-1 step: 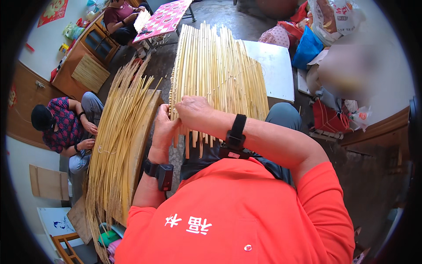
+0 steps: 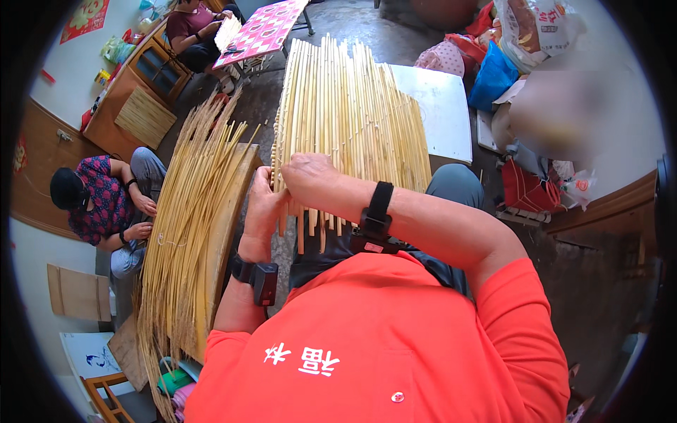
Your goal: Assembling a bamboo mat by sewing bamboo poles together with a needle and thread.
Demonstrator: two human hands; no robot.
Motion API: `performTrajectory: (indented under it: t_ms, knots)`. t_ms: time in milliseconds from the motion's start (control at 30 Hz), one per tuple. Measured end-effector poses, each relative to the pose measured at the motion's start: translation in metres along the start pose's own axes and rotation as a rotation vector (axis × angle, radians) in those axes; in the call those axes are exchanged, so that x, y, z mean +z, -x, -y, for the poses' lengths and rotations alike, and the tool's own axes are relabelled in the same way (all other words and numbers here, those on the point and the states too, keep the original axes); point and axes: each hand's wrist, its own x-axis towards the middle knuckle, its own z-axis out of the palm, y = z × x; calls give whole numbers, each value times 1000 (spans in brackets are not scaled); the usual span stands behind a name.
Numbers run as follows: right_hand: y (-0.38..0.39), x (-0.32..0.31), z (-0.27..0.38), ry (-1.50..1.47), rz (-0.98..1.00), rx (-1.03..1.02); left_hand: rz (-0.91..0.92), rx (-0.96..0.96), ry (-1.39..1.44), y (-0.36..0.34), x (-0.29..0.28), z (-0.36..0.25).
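Note:
A mat of pale reed stalks (image 2: pixel 352 120), bound in rows, spreads out before me, its near end over my lap. At its near left corner, my left hand (image 2: pixel 261 206) grips the edge, fingers closed and partly hidden beneath the stalks. My right hand (image 2: pixel 308 178) is curled into a pinch right against it, on top of the same corner. Whatever lies between the right fingers is hidden by the hand. Cut stalk ends of uneven length poke out below my right wrist.
Left of me, a pile of long loose reeds (image 2: pixel 185 233) lies on a wooden bench (image 2: pixel 227 233). A co-worker (image 2: pixel 106 201) sits beyond it; another sits near a pink patterned table (image 2: pixel 264 32). A white board (image 2: pixel 441 113) lies beneath the mat. Bags (image 2: pixel 491 77) crowd the right.

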Motion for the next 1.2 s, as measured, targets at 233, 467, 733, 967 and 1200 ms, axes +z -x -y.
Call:
performTrajectory:
  t_ms: [233,467,733,967,1200]
  knots:
    - [-9,-5,12,94,141,70,41,-8,145,4,4,-5]
    - [0,10,13,168,58,-3,26,20,118,3,4,7]
    - [8,35,9,84,-9,-28,-37,129,5,3,1,27]
    - [0,26,-1,-15,85,105,22,108,11,5,8,18]
    - [1,20,-4,-121,65,181,114,144,22,21,8,21]
